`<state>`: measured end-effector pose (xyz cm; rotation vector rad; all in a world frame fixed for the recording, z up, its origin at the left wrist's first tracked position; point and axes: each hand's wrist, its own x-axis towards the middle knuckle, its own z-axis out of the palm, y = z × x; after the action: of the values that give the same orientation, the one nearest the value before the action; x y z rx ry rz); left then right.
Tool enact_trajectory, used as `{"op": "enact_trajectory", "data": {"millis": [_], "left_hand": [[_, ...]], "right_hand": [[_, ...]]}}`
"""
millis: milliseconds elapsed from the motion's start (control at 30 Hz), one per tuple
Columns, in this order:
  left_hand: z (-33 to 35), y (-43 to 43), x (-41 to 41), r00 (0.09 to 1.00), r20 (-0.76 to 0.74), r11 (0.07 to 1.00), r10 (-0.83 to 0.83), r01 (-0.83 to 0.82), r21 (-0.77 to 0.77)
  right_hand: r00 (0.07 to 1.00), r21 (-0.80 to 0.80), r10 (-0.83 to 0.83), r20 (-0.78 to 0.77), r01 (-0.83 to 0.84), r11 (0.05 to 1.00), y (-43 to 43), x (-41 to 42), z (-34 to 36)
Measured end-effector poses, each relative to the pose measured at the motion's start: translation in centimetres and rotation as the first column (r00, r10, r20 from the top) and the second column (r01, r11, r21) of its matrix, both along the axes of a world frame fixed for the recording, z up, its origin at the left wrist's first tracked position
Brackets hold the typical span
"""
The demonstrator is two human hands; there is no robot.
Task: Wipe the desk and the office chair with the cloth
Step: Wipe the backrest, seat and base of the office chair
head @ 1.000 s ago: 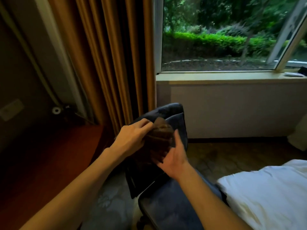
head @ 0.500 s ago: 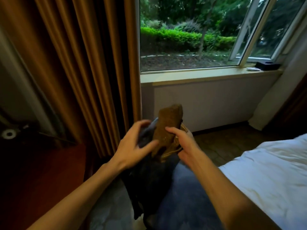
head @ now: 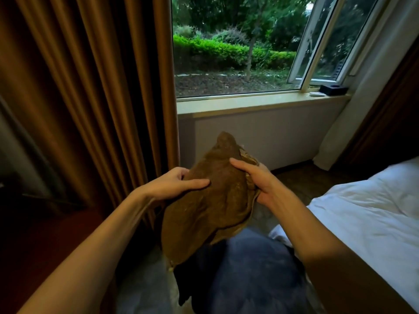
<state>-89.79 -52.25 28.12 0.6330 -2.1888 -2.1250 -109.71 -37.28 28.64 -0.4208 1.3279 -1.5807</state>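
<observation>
Mid-task, sorting out the brown cloth [head: 210, 200] in the air above the blue-grey office chair [head: 254, 273]. Left hand [head: 174, 184] pinching one edge, right hand [head: 256, 177] clamped on the other, fingers closed on fabric. Next, probably: bunch it, press onto the seat. Desk [head: 45, 241] off left.

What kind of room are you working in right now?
Probably a hotel room or bedroom: a bed with white bedding, floor-length brown curtains and a window onto a garden.
</observation>
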Motion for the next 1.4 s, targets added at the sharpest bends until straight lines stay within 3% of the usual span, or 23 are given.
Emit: {"op": "enact_trajectory", "data": {"millis": [67,167,233,267,333,433,567,700,800,900,1000,1100,1200,1300,1400], "left_hand": [[0.2,0.2,0.3,0.999,-0.050,0.998,-0.018,0.021,0.055],[0.5,0.3,0.5,0.990,-0.134,0.993,0.031,-0.015,0.121],[0.6,0.1,0.3,0.987,-0.148,0.988,0.069,-0.047,0.149],[0.7,0.0,0.1,0.986,-0.148,0.987,0.076,-0.053,0.153],[0.7,-0.2,-0.5,0.987,-0.140,0.989,0.077,-0.058,0.135],[1.2,-0.8,-1.7,0.989,-0.119,0.991,0.088,-0.075,0.107],[1.7,-2.2,-3.3,0.997,-0.053,0.998,0.051,-0.049,0.039],[2.5,-4.3,-5.6,0.996,0.087,0.987,-0.025,0.039,-0.156],[2.4,-6.2,-8.0,0.988,0.129,0.941,0.081,-0.033,-0.338],[0.5,-8.4,-9.5,0.927,0.051,0.855,0.372,-0.321,-0.408],[-3.0,-10.3,-9.9,0.851,0.113,0.826,0.512,-0.452,-0.337],[-6.8,-10.7,-9.7,0.812,0.274,0.846,0.515,-0.430,-0.316],[-9.9,-10.6,-9.0,0.789,0.391,0.880,0.474,-0.406,-0.248],[-11.9,-10.1,-8.6,0.785,0.423,0.885,0.452,-0.455,-0.099],[-13.2,-9.2,-8.6,0.802,0.426,0.888,0.420,-0.460,-0.010]], "right_hand": [[0.994,0.063,-0.037,-0.107,0.044,0.997,-0.2,-0.2,-0.5],[0.882,0.234,-0.052,-0.469,0.181,0.955,-0.7,-0.4,-2.0],[0.730,0.152,-0.095,-0.677,0.265,0.952,-1.0,0.4,-2.3],[0.712,0.060,-0.117,-0.692,0.218,0.974,-1.3,0.9,-2.2],[0.793,-0.004,0.037,-0.607,-0.050,0.999,-2.0,2.1,-2.0],[0.748,0.110,0.422,-0.512,-0.431,0.896,-2.5,3.0,-2.1],[0.772,0.128,0.541,-0.334,-0.532,0.837,-2.9,0.4,-2.7],[0.665,0.288,0.676,-0.317,-0.611,0.737,-4.0,-3.3,-3.1],[0.702,0.301,0.598,-0.385,-0.517,0.801,-5.1,-6.0,-3.7],[0.735,0.307,0.391,-0.554,-0.255,0.917,-6.0,-9.4,-4.9],[0.606,0.342,0.227,-0.762,0.079,0.936,-6.3,-13.1,-6.0],[0.468,0.342,0.154,-0.870,0.347,0.874,-6.7,-16.1,-6.3],[0.393,0.306,0.130,-0.911,0.427,0.851,-7.9,-17.9,-7.1],[0.312,0.201,0.067,-0.948,0.419,0.885,-10.2,-18.9,-8.3],[0.356,0.291,0.182,-0.916,0.281,0.915,-13.6,-19.0,-10.3]]}}
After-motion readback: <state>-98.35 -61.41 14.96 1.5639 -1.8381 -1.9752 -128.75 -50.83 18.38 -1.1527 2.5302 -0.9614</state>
